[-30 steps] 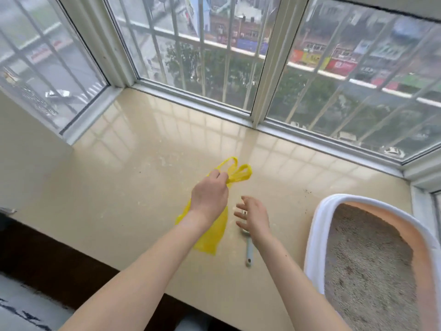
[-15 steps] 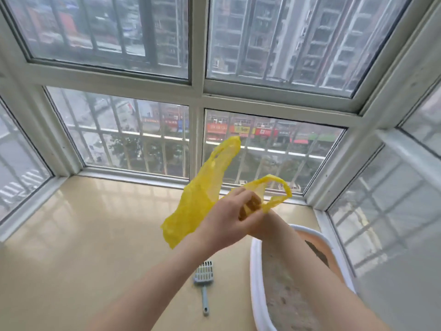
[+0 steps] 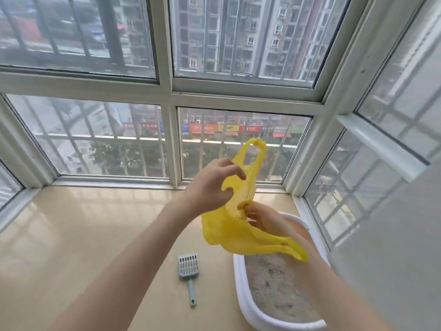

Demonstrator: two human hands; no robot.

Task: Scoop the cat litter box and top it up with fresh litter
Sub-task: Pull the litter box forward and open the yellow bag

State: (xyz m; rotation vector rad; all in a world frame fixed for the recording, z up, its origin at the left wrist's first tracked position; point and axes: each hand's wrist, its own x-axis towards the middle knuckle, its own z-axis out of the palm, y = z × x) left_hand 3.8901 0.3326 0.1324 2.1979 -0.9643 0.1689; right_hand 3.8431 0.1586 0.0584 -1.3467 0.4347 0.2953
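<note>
Head | right grip pinches yellow bag; left grip spread, touching it

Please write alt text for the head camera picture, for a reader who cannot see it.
Two bare hands hold a yellow plastic bag in the air and work at it: the right hand pinches it and the left hand touches it with spread, curled fingers. Below, on a beige window ledge, a grey litter scoop lies beside a white litter box filled with litter.
</note>
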